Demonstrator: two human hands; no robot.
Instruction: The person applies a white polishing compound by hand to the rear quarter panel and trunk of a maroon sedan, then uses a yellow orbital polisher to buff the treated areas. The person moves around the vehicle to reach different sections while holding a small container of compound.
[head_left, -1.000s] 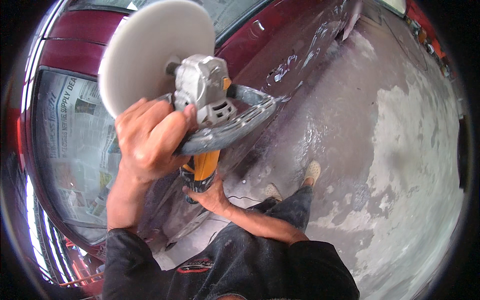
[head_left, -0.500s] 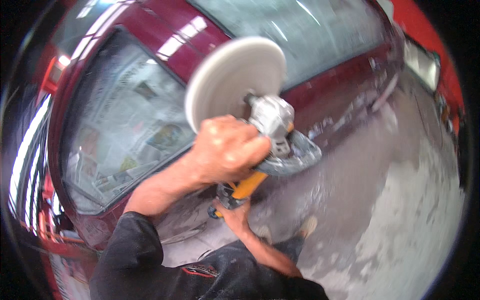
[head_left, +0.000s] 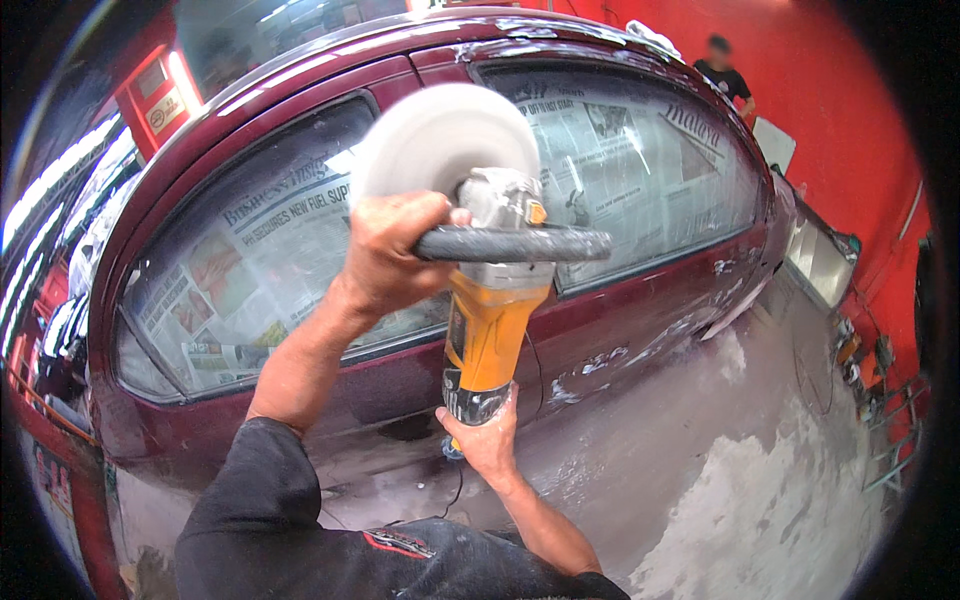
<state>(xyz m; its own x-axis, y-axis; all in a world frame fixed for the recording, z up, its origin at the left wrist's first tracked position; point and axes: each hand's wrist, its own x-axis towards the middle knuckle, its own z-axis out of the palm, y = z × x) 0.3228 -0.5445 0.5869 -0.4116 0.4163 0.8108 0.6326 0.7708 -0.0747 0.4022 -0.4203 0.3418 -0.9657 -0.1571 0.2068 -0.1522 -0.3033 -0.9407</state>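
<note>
A yellow and black power polisher [head_left: 487, 335] with a metal head is held upright before me. My left hand [head_left: 395, 245] is closed round its dark loop handle [head_left: 540, 244], at the left end. Lower down, my right hand [head_left: 488, 435] wraps the black rear end of the body. The round white pad [head_left: 450, 130] at the top is smeared by motion. Behind it stands a dark red car [head_left: 600, 320], seen from its side. Whether the pad touches the car, I cannot tell. Newspaper covers the rear side window [head_left: 250, 265] and the front side window [head_left: 640, 170].
A dark power cord [head_left: 460, 490] hangs below the polisher. Wet, grey patches mark the floor [head_left: 760, 500]. Far right, a headlamp unit [head_left: 820, 262] and a metal frame [head_left: 897, 440] are near the red wall [head_left: 850, 120]. A person [head_left: 722, 75] stands beyond the car.
My view has tilted up and shows more of the car. The polisher has turned from tilted to nearly upright, its yellow body now in plain sight. Both hands keep their hold.
</note>
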